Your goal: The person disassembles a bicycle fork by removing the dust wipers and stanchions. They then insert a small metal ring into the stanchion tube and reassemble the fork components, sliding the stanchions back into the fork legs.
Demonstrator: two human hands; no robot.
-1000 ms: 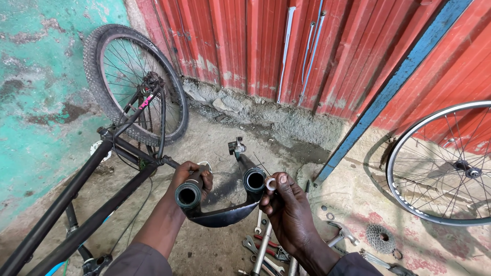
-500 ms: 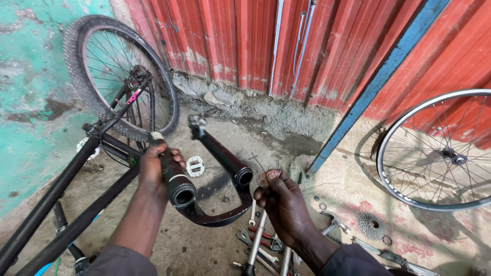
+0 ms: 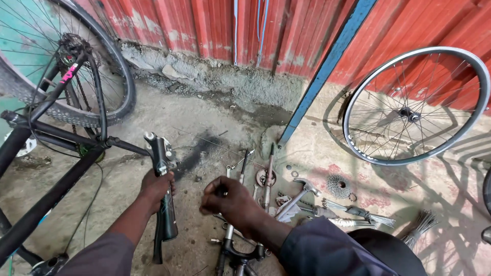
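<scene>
Black fork [image 3: 164, 204] held upright over concrete floor [image 3: 215, 122], just beside bike frame [image 3: 46, 168]. Metal, judged stiff and fairly heavy, probably greasy; best gripped mid-leg, as done. Left hand [image 3: 156, 188] closed round fork leg, forearm stretched forward. Right hand [image 3: 227, 200] curled loosely, fingers bent down over tools laid on floor near second fork [image 3: 238, 250]; whether anything is gripped cannot be told. Hammer [image 3: 302, 190], cassette [image 3: 338, 186], spoke bundle [image 3: 419, 222] lying further right; loose wheel [image 3: 414, 105] leaned on red wall.

Red corrugated metal wall [image 3: 215, 30], blue post [image 3: 327, 71], rough concrete floor [image 3: 204, 122], daylight, spoke shadows.
</scene>
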